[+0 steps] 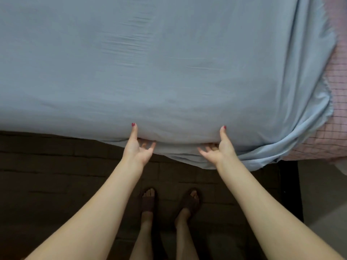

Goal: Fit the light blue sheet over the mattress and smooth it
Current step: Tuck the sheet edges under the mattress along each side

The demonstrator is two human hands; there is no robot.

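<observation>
The light blue sheet [159, 72] lies spread over the mattress and fills most of the view, with a few shallow creases. Its near edge hangs down over the mattress side. My left hand [138, 147] grips that edge, thumb on top of the sheet and fingers curled under the hem. My right hand [217, 148] holds the same edge about a forearm's width to the right, thumb up, fingers tucked beneath. At the right corner the sheet bunches in folds [293, 147] and leaves the pink checked mattress [336, 102] uncovered.
A dark bed base [56, 156] runs under the mattress along the near side. My feet in dark sandals [169, 203] stand on the floor close to it. Pale floor [323, 203] shows at the right, past the bed's corner.
</observation>
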